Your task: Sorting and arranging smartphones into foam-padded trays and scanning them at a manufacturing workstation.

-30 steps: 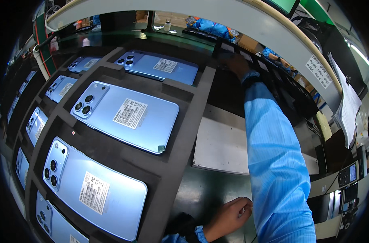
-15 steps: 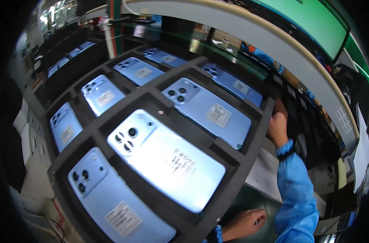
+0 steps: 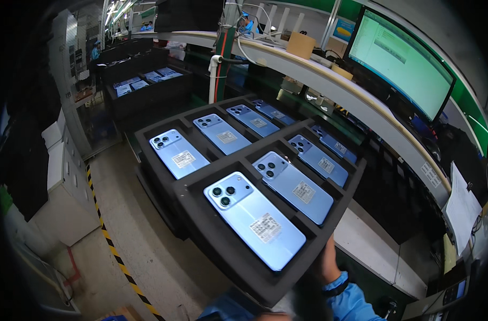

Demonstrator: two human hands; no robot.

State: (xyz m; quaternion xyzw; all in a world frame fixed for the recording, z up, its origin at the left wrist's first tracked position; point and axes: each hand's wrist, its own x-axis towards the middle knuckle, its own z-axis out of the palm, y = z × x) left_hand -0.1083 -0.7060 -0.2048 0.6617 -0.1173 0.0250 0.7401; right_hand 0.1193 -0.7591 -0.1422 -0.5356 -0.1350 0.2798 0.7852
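Note:
A black foam tray [image 3: 182,187] fills the middle of the head view, slanting from near to far right. In its compartments lie several light-blue phones [image 3: 238,208], backs up, each with a camera block and a white printed label. My right hand [image 3: 329,261], in a blue sleeve with a dark wristband, grips the tray's right edge near the front; its fingertips are hidden behind the tray. Only a sliver of my left hand [image 3: 273,317] shows at the bottom, close below the tray's near corner. Its fingers are out of sight.
Beneath the tray's left side another dark tray edge [image 3: 155,200] shows. Farther back a black bin [image 3: 147,99] holds more phones. A monitor [image 3: 399,61] and shelf [image 3: 308,61] stand at right, a pole [image 3: 214,80] behind. White cabinets [image 3: 67,187] and striped floor tape [image 3: 112,249] lie left.
The view has swung so that the tray appears smaller and more floor shows. My right hand has come nearer along the tray's edge; my left has shifted down and left, mostly out of view.

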